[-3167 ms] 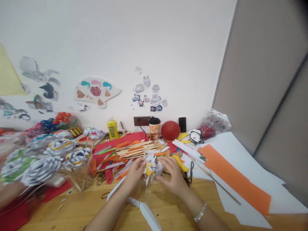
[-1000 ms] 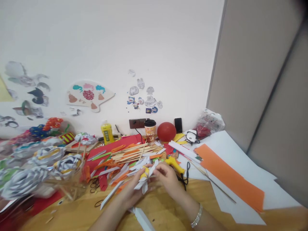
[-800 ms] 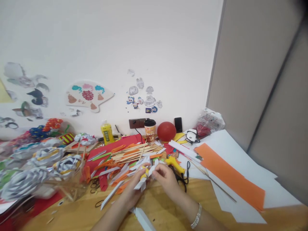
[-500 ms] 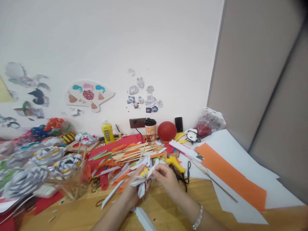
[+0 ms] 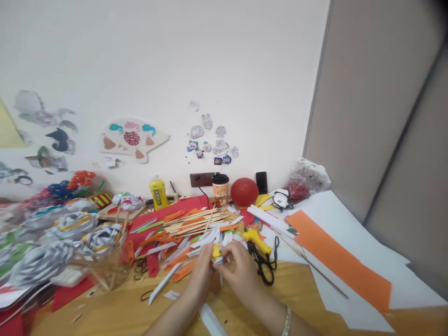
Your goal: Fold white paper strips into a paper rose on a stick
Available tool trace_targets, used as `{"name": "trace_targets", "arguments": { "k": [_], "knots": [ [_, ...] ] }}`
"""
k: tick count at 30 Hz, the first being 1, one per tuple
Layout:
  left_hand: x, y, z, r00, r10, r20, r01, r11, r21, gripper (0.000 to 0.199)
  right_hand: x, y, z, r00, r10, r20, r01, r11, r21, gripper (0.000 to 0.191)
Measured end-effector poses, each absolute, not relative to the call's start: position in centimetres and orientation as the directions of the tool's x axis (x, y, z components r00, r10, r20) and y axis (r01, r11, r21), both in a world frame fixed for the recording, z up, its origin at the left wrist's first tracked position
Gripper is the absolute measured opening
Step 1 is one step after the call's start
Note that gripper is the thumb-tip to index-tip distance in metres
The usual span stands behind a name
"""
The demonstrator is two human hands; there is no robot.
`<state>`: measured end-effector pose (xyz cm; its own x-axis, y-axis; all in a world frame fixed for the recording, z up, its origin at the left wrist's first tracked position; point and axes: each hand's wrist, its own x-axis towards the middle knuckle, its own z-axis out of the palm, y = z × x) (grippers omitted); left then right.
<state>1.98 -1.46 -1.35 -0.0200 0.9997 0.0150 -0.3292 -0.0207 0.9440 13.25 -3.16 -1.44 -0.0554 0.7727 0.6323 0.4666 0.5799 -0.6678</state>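
Both my hands meet over the front of the wooden table. A folded paper piece, with a yellow centre (image 5: 217,251) and white petals, sits between them. My left hand (image 5: 202,273) is wrapped round its left side. On the right, my right hand (image 5: 241,269) pinches the white paper edge with curled fingers. The hands cover most of the piece. Just below them lies a folded white strip (image 5: 211,321). Behind are loose white and orange strips and a pile of wooden sticks (image 5: 194,221).
Black-handled scissors (image 5: 263,267) and a yellow glue gun (image 5: 257,239) lie right of my hands. Farther back stand a cup (image 5: 220,192), red balloon (image 5: 244,192) and yellow bottle (image 5: 158,192). Orange paper (image 5: 343,261) covers white sheets at right; paper flowers (image 5: 44,263) crowd the left.
My hands have closed in round the paper piece, which now shows less of its white petals. The view has shifted slightly.
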Motion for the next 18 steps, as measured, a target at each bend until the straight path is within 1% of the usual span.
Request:
{"name": "trace_targets", "arguments": {
  "k": [2, 4, 6, 8, 10, 12, 15, 16, 18],
  "knots": [
    [1.8, -1.1, -1.9, 0.025, 0.997, 0.079, -0.204, -0.072, 0.976, 0.034, 13.9, -2.8, -1.2, 0.008, 0.770, 0.638, 0.466, 0.562, -0.683, 0.008],
    [1.3, -0.8, -1.9, 0.046, 0.991, 0.124, -0.036, -0.123, 0.992, 0.032, 14.8, -2.3, -0.7, 0.005, 0.787, 0.616, 0.432, 0.554, -0.711, 0.004],
    [0.7, -0.6, -1.3, 0.024, 0.982, 0.187, 0.126, -0.189, 0.974, 0.027, 15.6, -1.8, -0.3, -0.077, 0.825, 0.560, 0.371, 0.545, -0.752, 0.002],
    [-0.1, -0.4, -0.5, 0.020, 0.966, 0.259, 0.215, -0.257, 0.942, 0.025, 16.2, -1.4, -0.1, -0.158, 0.849, 0.504, 0.327, 0.526, -0.785, 0.004],
    [-0.7, -0.2, 0.2, 0.091, 0.951, 0.294, 0.221, -0.307, 0.926, 0.025, 16.5, -1.2, -0.1, -0.207, 0.860, 0.467, 0.305, 0.510, -0.804, 0.008],
    [-1.0, -0.1, 0.5, 0.226, 0.942, 0.248, 0.159, -0.287, 0.945, 0.024, 16.6, -1.1, -0.4, -0.245, 0.862, 0.443, 0.279, 0.500, -0.820, 0.010],
    [-0.9, 0.1, -0.2, 0.401, 0.898, 0.179, 0.059, -0.221, 0.974, 0.031, 16.3, -0.9, -1.1, -0.256, 0.871, 0.419, 0.240, 0.477, -0.845, 0.011],
    [-0.7, 0.1, -0.5, 0.429, 0.886, 0.177, 0.050, -0.219, 0.974, 0.033, 16.3, -0.8, -1.4, -0.244, 0.878, 0.411, 0.230, 0.464, -0.855, 0.012],
    [-0.4, 0.0, -0.9, 0.417, 0.887, 0.201, 0.065, -0.250, 0.966, 0.032, 16.2, -0.5, -1.8, -0.219, 0.891, 0.397, 0.201, 0.440, -0.875, 0.015]
  ]
}}
